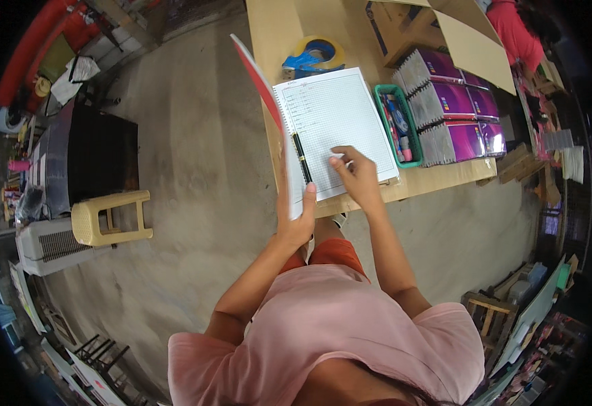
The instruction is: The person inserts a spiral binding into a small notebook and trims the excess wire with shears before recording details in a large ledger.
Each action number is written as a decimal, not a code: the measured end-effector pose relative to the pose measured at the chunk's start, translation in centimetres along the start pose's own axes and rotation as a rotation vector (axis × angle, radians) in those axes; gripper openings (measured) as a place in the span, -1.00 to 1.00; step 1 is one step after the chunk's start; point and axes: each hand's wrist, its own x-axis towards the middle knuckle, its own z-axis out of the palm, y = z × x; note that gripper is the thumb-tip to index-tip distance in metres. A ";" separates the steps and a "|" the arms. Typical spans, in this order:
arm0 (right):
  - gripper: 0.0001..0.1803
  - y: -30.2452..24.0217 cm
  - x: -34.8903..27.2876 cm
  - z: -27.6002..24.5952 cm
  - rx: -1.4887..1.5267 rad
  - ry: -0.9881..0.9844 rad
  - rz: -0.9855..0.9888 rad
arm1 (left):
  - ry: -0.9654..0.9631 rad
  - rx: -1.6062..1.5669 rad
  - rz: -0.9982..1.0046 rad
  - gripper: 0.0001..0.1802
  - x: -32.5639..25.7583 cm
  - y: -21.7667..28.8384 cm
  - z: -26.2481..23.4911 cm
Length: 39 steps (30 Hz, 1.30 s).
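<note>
An open spiral notebook (340, 115) lies at the near edge of the wooden table, its gridded page facing up with some handwriting along the left. My left hand (301, 218) grips the notebook's lower left, thumb on top, where the raised red cover (258, 78) and turned leaves stand almost upright. Along the spiral, just above my left thumb, rests a black pen (302, 157) with metallic trim. Over the right half of the page is my right hand (358, 174), thumb and fingers bent together; whatever they may pinch is too small to tell.
Right of the notebook sits a green basket (415, 152) of pens, beside stacked purple-covered notebooks (453, 101). A blue tape dispenser (315, 55) lies beyond it. Behind stands an open cardboard box (471, 47). On the floor at left is a beige stool (93, 220).
</note>
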 end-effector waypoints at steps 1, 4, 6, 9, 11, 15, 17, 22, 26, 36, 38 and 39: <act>-0.66 0.3 -0.2 -1.0 0.051 0.074 0.077 | -0.039 0.089 0.118 -0.33 0.7 0.8 0.3; -0.72 2.4 -1.6 -3.9 0.137 0.257 0.057 | -0.235 0.414 0.289 -0.04 1.2 1.7 2.1; -0.77 4.7 -3.3 -6.1 0.170 0.367 -0.040 | -0.391 0.613 0.262 -0.04 0.8 2.2 4.5; -0.81 6.9 -6.4 -10.0 0.132 0.387 0.129 | -0.590 0.920 0.237 -0.05 -0.5 0.3 6.8; -0.82 7.4 -8.4 -12.4 0.112 0.506 0.114 | -0.599 1.100 0.263 -0.09 -0.8 0.5 7.8; -0.79 11.9 -15.5 -19.7 0.008 0.627 0.173 | -0.019 0.927 0.060 -0.02 0.3 -2.1 7.7; -0.78 14.1 -19.5 -23.4 0.008 0.635 0.217 | 0.283 0.739 -0.144 0.05 2.7 -4.4 5.3; -0.78 20.2 -28.4 -34.0 -0.094 0.664 0.290 | 0.220 0.701 -0.227 0.12 6.0 -8.7 6.0; -0.77 24.8 -34.0 -41.4 -0.056 0.749 0.348 | 0.245 0.865 -0.133 0.01 6.2 -7.6 6.6; -0.77 30.6 -31.9 -54.2 -0.147 0.654 0.355 | 0.219 1.248 -0.477 0.05 6.2 -3.9 13.3; -0.72 30.5 -30.0 -56.6 -0.177 0.468 0.353 | 0.554 1.223 -0.508 0.05 6.1 -0.4 18.7; -0.67 30.5 -28.2 -57.1 -0.191 0.323 0.340 | 0.811 1.157 -0.392 0.05 5.8 0.3 17.2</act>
